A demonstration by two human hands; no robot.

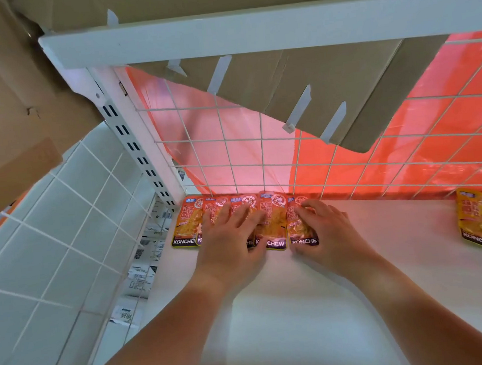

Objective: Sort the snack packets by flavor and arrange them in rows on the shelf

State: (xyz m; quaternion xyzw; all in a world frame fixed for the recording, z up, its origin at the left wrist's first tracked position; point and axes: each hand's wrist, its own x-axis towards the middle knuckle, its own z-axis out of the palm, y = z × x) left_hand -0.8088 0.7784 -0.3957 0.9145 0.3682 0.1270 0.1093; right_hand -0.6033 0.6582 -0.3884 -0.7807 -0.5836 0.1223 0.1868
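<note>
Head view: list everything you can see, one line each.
Red packets: five, red-orange, overlapping row at shelf's back left.
Yellow packets: two, yellow, on shelf at right.
Shelf: one, white, under packets.
Grid: one, white wire, behind shelf.
Sheet: one, orange, behind grid.
Cardboard: pieces, brown, above and behind grid.
Tiles: white, floor at left.
Left hand: flat on red packets.
Right hand: flat on rightmost red packet.

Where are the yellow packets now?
Head view: the yellow packets lie far right on the shelf, near the wire grid, apart from the red row at back left.
</note>
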